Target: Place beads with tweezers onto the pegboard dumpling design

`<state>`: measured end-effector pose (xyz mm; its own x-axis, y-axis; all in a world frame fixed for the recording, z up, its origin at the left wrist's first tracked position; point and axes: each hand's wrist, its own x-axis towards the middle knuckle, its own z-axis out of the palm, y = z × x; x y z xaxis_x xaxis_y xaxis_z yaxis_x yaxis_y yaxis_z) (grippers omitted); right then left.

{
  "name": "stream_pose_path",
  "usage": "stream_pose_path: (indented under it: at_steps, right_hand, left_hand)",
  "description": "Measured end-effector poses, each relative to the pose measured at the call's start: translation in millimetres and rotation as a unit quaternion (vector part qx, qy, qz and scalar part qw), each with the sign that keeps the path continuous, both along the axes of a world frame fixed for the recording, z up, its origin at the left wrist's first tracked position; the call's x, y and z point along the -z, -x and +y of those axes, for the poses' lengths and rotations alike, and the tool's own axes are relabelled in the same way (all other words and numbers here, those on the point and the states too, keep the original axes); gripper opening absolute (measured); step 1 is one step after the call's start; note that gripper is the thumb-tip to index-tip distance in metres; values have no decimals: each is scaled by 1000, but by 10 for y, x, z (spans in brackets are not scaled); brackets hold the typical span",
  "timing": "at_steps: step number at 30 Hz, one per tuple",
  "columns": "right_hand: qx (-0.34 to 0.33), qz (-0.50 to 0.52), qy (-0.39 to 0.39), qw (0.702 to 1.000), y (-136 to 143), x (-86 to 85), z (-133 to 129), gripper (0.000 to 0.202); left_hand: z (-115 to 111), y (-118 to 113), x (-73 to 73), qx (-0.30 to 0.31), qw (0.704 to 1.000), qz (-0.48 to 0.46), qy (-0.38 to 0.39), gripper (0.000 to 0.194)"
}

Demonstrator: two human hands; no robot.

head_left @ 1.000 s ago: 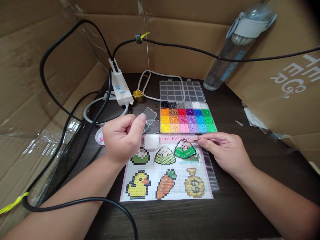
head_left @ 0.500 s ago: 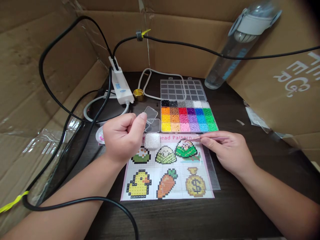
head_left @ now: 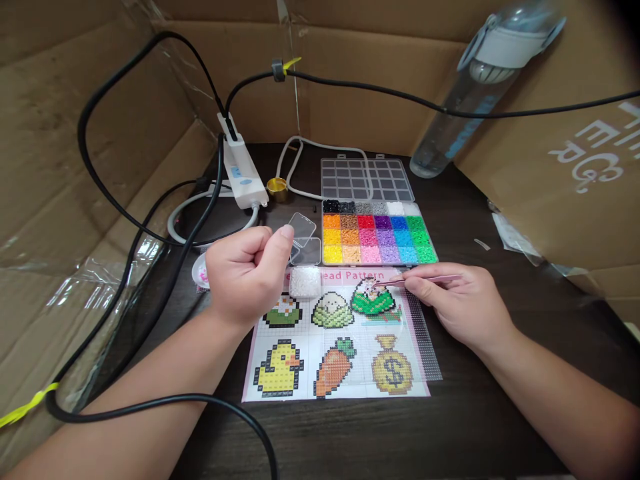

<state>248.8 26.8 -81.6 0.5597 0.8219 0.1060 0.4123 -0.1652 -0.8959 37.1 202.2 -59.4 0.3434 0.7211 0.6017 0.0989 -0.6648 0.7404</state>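
Note:
My right hand [head_left: 453, 300] pinches a pair of pinkish metal tweezers [head_left: 445, 279], whose tips reach over the bead figure [head_left: 374, 297] with a white top, green lower part and black outline. That figure lies at the upper right of the printed bead pattern sheet [head_left: 300, 393], on a clear pegboard [head_left: 425, 343]. Left of the sheet's heading, my left hand [head_left: 250, 273] is raised in a fist, thumb up; the inside of the fist is hidden. Beside it, a small clear box of white beads [head_left: 305, 283] rests on the sheet.
Behind the sheet, a sorted bead case [head_left: 383, 233] has its lid [head_left: 367, 180] folded back. A small clear box [head_left: 305, 251], a gold cup [head_left: 277, 189], a power strip [head_left: 244, 173] and a water bottle [head_left: 463, 113] stand around. A black cable [head_left: 170, 398] crosses before my left forearm.
The tweezers' tips have shifted slightly over the bead figure's white part, and my right hand has moved a touch to the right. My left hand stays put.

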Motion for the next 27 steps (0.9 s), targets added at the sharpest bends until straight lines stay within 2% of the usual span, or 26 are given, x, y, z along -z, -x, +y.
stream_pose_path:
  at_steps: [27]
  right_hand:
    - [-7, -19, 20, 1000, 14, -23, -9, 16]
  left_hand:
    - [-14, -7, -20, -13, 1000, 17, -1, 52]
